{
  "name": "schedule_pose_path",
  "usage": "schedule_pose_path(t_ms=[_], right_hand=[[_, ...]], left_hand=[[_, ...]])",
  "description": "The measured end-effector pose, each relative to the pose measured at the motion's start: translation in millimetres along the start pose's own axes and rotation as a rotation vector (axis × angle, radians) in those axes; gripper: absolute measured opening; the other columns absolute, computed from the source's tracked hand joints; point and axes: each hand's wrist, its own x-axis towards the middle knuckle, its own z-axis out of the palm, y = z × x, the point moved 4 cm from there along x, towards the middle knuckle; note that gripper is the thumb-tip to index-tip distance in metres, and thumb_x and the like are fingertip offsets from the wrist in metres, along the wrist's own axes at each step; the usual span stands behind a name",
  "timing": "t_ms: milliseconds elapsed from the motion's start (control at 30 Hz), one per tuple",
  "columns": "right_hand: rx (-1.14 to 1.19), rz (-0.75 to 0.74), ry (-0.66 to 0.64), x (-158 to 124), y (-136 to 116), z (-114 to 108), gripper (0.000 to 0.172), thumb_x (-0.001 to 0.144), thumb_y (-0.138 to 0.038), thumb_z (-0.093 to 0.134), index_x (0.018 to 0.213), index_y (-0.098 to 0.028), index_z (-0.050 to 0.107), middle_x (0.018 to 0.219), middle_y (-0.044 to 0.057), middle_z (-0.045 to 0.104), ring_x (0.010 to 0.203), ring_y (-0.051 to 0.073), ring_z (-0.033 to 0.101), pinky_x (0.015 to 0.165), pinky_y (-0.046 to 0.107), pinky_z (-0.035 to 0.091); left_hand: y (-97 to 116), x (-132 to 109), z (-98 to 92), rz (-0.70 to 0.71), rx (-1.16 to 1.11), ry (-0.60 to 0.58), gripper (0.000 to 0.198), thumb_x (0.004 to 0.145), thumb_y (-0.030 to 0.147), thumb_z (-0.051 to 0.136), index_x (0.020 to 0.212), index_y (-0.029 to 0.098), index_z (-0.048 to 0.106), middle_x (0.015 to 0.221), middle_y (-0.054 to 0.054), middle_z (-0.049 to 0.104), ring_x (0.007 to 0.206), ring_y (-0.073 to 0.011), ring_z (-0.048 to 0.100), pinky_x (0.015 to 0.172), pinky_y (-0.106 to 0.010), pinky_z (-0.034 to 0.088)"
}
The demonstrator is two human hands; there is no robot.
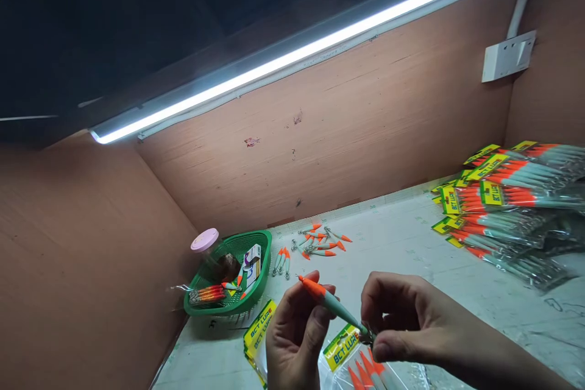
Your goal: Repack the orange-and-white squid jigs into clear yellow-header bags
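My left hand (pixel 295 338) pinches an orange-tipped, grey-green fishing lure (pixel 329 303) near its orange head. My right hand (pixel 402 320) pinches the same lure's lower end, where small metal hooks show. The lure slants between both hands above the white table (pixel 402 237). Just under my hands lies a clear packet (pixel 361 362) with a yellow "BCT LURE" label and orange lures inside. A second yellow-labelled packet (pixel 258 332) lies to the left of it.
A green basket (pixel 231 277) with a pink-lidded jar (pixel 208 247) and small items sits at the left. Loose lures (pixel 320 241) lie at the table's back. A pile of packed lures (pixel 507 201) fills the right. Brown board walls enclose the bench under a lit tube lamp (pixel 292 52).
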Motion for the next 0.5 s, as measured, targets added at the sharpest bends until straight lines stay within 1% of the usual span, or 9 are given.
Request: schedule_pose_path(t_ms=[133,233,300,400,500], right_hand=[[-0.014,-0.001,0.017,1,3,0,0.036,0.063,-0.035,0.082,0.073,-0.015,0.054,0.067,-0.004,0.054,0.059,0.006,0.045,0.054,0.019,0.035],[-0.047,0.005,0.029,1,4,-1,0.037,0.063,-0.037,0.082,0.073,-0.015,0.053,0.067,-0.004,0.053,0.059,0.007,0.042,0.054,0.019,0.034],[-0.087,0.003,0.026,1,4,-1,0.037,0.063,-0.038,0.081,0.072,-0.016,0.053,0.067,-0.003,0.052,0.06,0.007,0.041,0.055,0.02,0.034],[-0.214,-0.005,0.02,2,3,-3,0.034,0.067,-0.041,0.078,0.072,-0.017,0.054,0.07,-0.002,0.053,0.064,0.01,0.044,0.058,0.022,0.037],[-0.384,0.008,-0.026,4,5,-11,0.031,0.069,-0.043,0.075,0.072,-0.018,0.057,0.071,0.0,0.056,0.065,0.013,0.049,0.059,0.023,0.041]], left_hand=[[-2,1,-0.3,-0.041,0.01,-0.025,0.04,0.054,0.033,0.087,0.089,0.018,0.074,0.082,-0.007,0.075,0.073,-0.0194,0.071,0.068,-0.024,0.058],[-4,0,0.6,-0.056,-0.001,-0.043,0.039,0.056,0.033,0.086,0.09,0.02,0.074,0.083,-0.007,0.075,0.076,-0.0189,0.07,0.069,-0.024,0.057],[-6,0,1.7,-0.064,-0.005,-0.064,0.039,0.057,0.034,0.085,0.092,0.02,0.073,0.084,-0.007,0.075,0.079,-0.0198,0.07,0.072,-0.026,0.057],[-10,0,4.3,-0.094,-0.015,-0.118,0.039,0.06,0.034,0.084,0.094,0.019,0.072,0.082,-0.007,0.074,0.078,-0.0202,0.07,0.072,-0.029,0.057],[-14,1,6.4,-0.115,-0.036,-0.165,0.041,0.061,0.033,0.083,0.096,0.016,0.071,0.077,-0.006,0.072,0.069,-0.0178,0.068,0.069,-0.03,0.056]])
